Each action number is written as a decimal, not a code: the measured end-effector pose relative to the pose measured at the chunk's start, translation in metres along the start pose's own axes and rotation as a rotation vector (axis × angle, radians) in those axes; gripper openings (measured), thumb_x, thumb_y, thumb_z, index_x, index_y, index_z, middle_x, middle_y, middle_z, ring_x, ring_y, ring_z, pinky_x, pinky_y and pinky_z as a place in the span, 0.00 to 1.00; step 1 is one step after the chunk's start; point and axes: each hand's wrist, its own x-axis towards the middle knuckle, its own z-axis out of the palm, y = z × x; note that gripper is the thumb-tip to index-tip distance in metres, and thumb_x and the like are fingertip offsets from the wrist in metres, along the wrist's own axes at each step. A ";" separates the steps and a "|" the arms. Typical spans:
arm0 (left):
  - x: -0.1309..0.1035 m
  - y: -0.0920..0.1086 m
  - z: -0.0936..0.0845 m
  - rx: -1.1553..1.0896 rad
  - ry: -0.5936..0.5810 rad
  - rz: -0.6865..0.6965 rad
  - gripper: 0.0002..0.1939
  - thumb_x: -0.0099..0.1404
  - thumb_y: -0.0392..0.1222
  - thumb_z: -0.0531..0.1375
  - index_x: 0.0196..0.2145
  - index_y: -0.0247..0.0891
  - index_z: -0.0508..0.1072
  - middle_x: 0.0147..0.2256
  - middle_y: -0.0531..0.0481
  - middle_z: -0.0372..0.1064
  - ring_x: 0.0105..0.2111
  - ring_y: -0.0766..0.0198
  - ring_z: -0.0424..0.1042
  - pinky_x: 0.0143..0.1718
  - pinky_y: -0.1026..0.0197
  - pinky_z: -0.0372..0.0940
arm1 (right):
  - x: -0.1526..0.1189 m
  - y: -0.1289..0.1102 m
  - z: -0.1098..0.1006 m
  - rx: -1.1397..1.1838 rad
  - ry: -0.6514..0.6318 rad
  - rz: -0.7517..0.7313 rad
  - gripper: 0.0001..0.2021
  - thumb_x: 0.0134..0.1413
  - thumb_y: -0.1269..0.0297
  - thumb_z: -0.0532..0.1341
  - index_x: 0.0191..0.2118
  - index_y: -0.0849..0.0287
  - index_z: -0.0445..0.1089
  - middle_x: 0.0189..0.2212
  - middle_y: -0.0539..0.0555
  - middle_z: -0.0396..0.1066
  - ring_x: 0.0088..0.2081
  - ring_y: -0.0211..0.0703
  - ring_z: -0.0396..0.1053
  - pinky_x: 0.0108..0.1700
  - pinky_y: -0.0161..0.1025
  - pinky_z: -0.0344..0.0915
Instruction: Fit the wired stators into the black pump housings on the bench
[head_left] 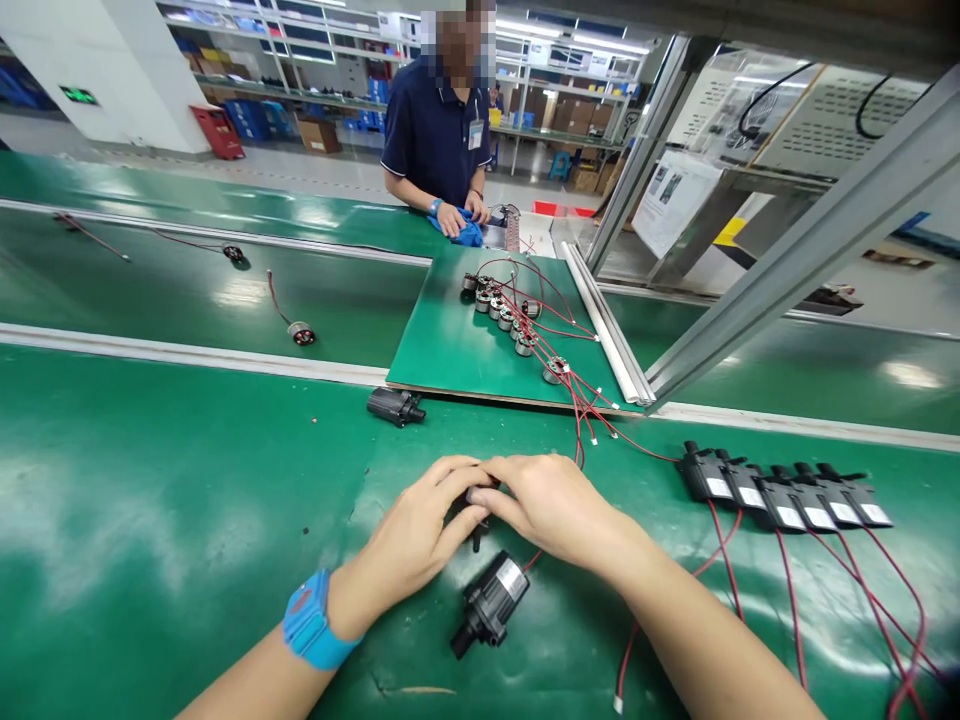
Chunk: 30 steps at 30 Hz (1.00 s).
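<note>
My left hand [416,530], with a blue wrist strap [319,620] behind it, meets my right hand [555,505] over the bench. The fingertips of both close around a small black plastic part [478,535], mostly hidden; a short stub points down below the fingers. Just under the hands lies a black pump [493,600] with a white label, a red wire running from it beneath my right hand. Another black pump body [395,406] rests farther off, by the raised board's front edge.
Several labelled black pumps [787,500] with red wires stand in a row at right. Wired motor coils [506,318] sit on the raised green board [442,340]; more lie on the belt [150,290]. A metal frame post [795,220] slants at right. Opposite, a person [435,130] handles blue cloth.
</note>
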 end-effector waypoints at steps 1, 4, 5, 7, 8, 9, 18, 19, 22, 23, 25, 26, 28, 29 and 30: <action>0.000 -0.003 -0.002 -0.008 0.018 -0.056 0.17 0.74 0.47 0.54 0.58 0.46 0.64 0.51 0.47 0.69 0.48 0.61 0.74 0.51 0.59 0.69 | -0.001 0.004 -0.001 -0.011 -0.041 -0.007 0.15 0.71 0.53 0.53 0.45 0.54 0.74 0.36 0.53 0.79 0.37 0.46 0.77 0.34 0.37 0.60; 0.005 -0.019 -0.016 0.171 0.160 -0.265 0.29 0.74 0.56 0.51 0.68 0.44 0.52 0.40 0.50 0.70 0.36 0.61 0.74 0.41 0.57 0.70 | -0.003 0.014 -0.003 -0.011 -0.192 -0.077 0.19 0.71 0.53 0.53 0.34 0.55 0.76 0.29 0.52 0.78 0.33 0.45 0.76 0.32 0.37 0.59; 0.007 -0.025 -0.023 0.288 0.202 -0.311 0.32 0.74 0.57 0.49 0.70 0.44 0.49 0.38 0.50 0.68 0.35 0.59 0.73 0.41 0.56 0.69 | -0.003 0.017 -0.004 0.014 -0.213 -0.105 0.19 0.71 0.53 0.54 0.33 0.54 0.76 0.30 0.52 0.79 0.34 0.44 0.76 0.33 0.37 0.60; 0.011 -0.038 -0.035 0.520 0.225 -0.361 0.35 0.74 0.60 0.46 0.71 0.43 0.48 0.38 0.47 0.66 0.39 0.53 0.72 0.43 0.52 0.68 | -0.001 0.023 -0.005 0.068 -0.157 -0.110 0.17 0.71 0.53 0.54 0.37 0.52 0.77 0.35 0.51 0.80 0.38 0.43 0.76 0.39 0.37 0.64; 0.013 -0.043 -0.039 0.603 0.214 -0.381 0.35 0.73 0.62 0.46 0.71 0.44 0.50 0.39 0.45 0.66 0.41 0.51 0.71 0.45 0.50 0.67 | 0.001 0.027 -0.006 0.073 -0.084 -0.075 0.16 0.71 0.53 0.53 0.41 0.52 0.77 0.38 0.51 0.80 0.41 0.43 0.76 0.42 0.37 0.65; 0.013 -0.048 -0.043 0.649 0.201 -0.405 0.35 0.72 0.63 0.46 0.70 0.45 0.53 0.40 0.44 0.65 0.42 0.48 0.71 0.45 0.48 0.67 | 0.003 0.030 -0.006 0.055 0.004 -0.016 0.15 0.71 0.54 0.53 0.45 0.52 0.77 0.41 0.52 0.79 0.45 0.44 0.75 0.45 0.38 0.66; 0.010 -0.056 -0.038 0.651 0.169 -0.329 0.28 0.70 0.64 0.52 0.22 0.40 0.66 0.51 0.36 0.69 0.55 0.40 0.67 0.50 0.43 0.65 | 0.011 0.082 -0.007 -0.241 0.498 0.396 0.19 0.68 0.63 0.55 0.60 0.64 0.67 0.59 0.64 0.68 0.56 0.58 0.67 0.56 0.50 0.66; 0.011 -0.056 -0.037 0.651 0.195 -0.311 0.27 0.70 0.63 0.53 0.22 0.40 0.66 0.49 0.36 0.70 0.54 0.41 0.68 0.49 0.45 0.66 | 0.013 0.088 -0.008 -0.227 0.539 0.393 0.19 0.69 0.64 0.53 0.60 0.65 0.67 0.59 0.64 0.68 0.56 0.58 0.67 0.57 0.50 0.66; 0.017 -0.056 -0.035 0.632 0.311 -0.293 0.21 0.70 0.60 0.54 0.42 0.39 0.73 0.50 0.38 0.71 0.50 0.45 0.72 0.47 0.48 0.67 | 0.024 0.108 -0.017 -0.141 0.578 0.346 0.19 0.68 0.70 0.50 0.58 0.62 0.69 0.54 0.61 0.71 0.54 0.55 0.67 0.59 0.50 0.64; 0.019 -0.057 -0.035 0.643 0.324 -0.299 0.23 0.71 0.60 0.54 0.52 0.41 0.71 0.54 0.37 0.69 0.51 0.45 0.71 0.48 0.47 0.67 | 0.030 0.115 -0.021 -0.117 0.550 0.322 0.20 0.67 0.72 0.50 0.59 0.60 0.68 0.54 0.61 0.71 0.55 0.54 0.67 0.60 0.50 0.63; 0.021 -0.058 -0.034 0.660 0.289 -0.313 0.28 0.71 0.60 0.53 0.63 0.48 0.62 0.60 0.37 0.63 0.55 0.42 0.68 0.50 0.44 0.66 | 0.039 0.126 -0.028 -0.090 0.450 0.290 0.23 0.64 0.75 0.51 0.61 0.56 0.67 0.56 0.60 0.68 0.57 0.54 0.65 0.60 0.50 0.62; 0.021 -0.059 -0.034 0.640 0.261 -0.316 0.28 0.71 0.61 0.53 0.64 0.50 0.61 0.60 0.38 0.63 0.56 0.42 0.67 0.51 0.43 0.66 | 0.043 0.130 -0.031 -0.078 0.391 0.285 0.25 0.62 0.76 0.51 0.62 0.54 0.67 0.57 0.60 0.68 0.58 0.54 0.65 0.60 0.49 0.62; 0.021 -0.062 -0.035 0.525 0.224 -0.314 0.25 0.71 0.62 0.51 0.58 0.47 0.67 0.55 0.41 0.68 0.54 0.45 0.69 0.52 0.45 0.66 | 0.048 0.134 -0.036 -0.054 0.308 0.297 0.27 0.60 0.78 0.53 0.63 0.54 0.67 0.55 0.60 0.70 0.57 0.53 0.66 0.60 0.49 0.62; 0.020 -0.063 -0.036 0.458 0.212 -0.306 0.24 0.71 0.62 0.51 0.53 0.45 0.69 0.51 0.42 0.70 0.51 0.47 0.70 0.52 0.46 0.66 | 0.049 0.135 -0.037 -0.040 0.288 0.306 0.27 0.59 0.77 0.54 0.62 0.54 0.67 0.53 0.61 0.71 0.55 0.53 0.68 0.59 0.48 0.63; 0.019 -0.062 -0.037 0.413 0.203 -0.299 0.23 0.71 0.62 0.51 0.49 0.43 0.70 0.49 0.43 0.70 0.50 0.49 0.70 0.52 0.47 0.67 | 0.049 0.135 -0.036 -0.030 0.278 0.314 0.26 0.59 0.76 0.55 0.62 0.54 0.67 0.51 0.61 0.72 0.53 0.53 0.69 0.57 0.48 0.64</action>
